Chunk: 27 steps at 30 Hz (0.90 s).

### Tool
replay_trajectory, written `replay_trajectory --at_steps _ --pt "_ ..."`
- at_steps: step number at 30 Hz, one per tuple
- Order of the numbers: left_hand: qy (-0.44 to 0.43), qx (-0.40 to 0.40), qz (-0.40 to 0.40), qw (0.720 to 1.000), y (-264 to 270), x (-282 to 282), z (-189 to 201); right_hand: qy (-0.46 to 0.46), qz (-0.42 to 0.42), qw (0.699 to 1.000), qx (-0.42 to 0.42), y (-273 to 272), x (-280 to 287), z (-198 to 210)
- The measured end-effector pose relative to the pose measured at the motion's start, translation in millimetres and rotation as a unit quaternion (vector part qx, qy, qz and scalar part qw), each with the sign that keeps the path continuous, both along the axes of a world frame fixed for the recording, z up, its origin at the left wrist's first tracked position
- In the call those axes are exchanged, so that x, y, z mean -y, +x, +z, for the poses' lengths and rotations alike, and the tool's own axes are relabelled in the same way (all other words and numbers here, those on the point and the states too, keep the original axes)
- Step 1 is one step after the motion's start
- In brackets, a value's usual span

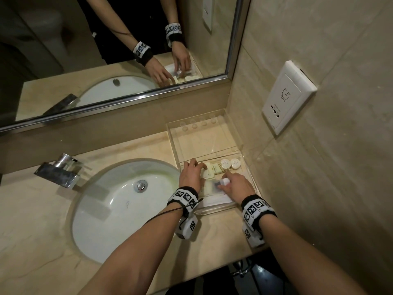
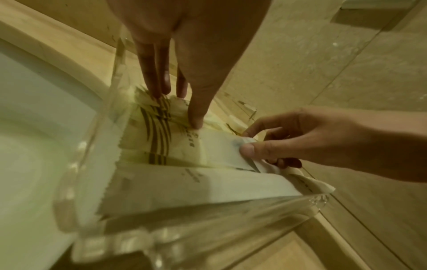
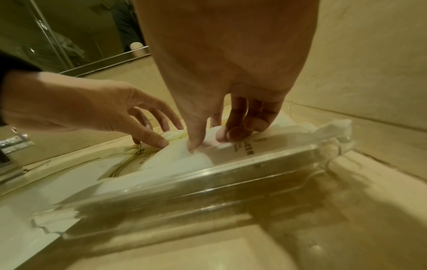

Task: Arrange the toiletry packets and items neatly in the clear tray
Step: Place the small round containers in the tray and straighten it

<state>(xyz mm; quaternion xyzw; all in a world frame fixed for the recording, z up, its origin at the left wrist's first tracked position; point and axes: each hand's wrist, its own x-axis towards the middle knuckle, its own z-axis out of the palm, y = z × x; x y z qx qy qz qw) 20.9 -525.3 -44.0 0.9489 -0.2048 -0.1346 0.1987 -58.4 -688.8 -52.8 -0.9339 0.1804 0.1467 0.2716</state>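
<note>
A: Where are your hands?
B: Both in the clear tray (image 1: 214, 209) beside the sink (image 1: 110, 201). Your left hand (image 1: 190, 175) presses straight fingers on a striped packet (image 2: 157, 131); your right hand (image 1: 238, 186) pinches a white packet (image 2: 221, 146).
A: Remaining items?
B: Two round containers (image 1: 230, 163) at the tray's divider.

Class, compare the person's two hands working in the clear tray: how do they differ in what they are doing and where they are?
The left hand presses straight fingers on a striped packet; the right hand pinches a plain white packet between thumb and fingers. The left hand works on the sink side, the right hand on the wall side. Both reach into the clear tray.
</note>
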Motion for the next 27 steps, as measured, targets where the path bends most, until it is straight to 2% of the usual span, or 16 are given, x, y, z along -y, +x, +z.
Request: replay_trajectory --at_steps 4,8,19,27 --pt "-0.033 -0.039 -0.011 0.999 6 -10 0 0.016 0.018 1.0 0.01 -4 1 1" --pt "-0.038 -0.025 -0.011 0.999 4 -23 -4 0.046 0.016 0.999 0.017 -2 -5 2" --pt "0.019 0.032 0.014 0.999 -1 -9 -2 0.065 0.021 0.997 0.032 -2 -5 3" --pt "0.022 0.004 0.019 1.0 1 -2 2 0.076 0.022 0.996 0.032 -3 -4 6"
